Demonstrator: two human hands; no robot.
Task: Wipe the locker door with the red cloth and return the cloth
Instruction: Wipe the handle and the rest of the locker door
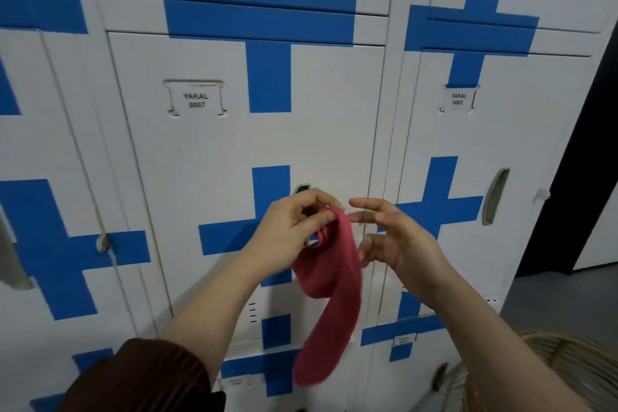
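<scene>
Fingers (321,216) of left hand (287,231) pinch red cloth (329,294), hanging lengthwise downward.

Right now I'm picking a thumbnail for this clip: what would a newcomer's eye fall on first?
First the red cloth, hanging low at centre from the left hand, with the open right hand beside it. Behind them stands a wall of white lockers crossed with bold blue tape; the middle door's label reads YAKAL 0007. A wicker basket edges in at the bottom right.
</scene>
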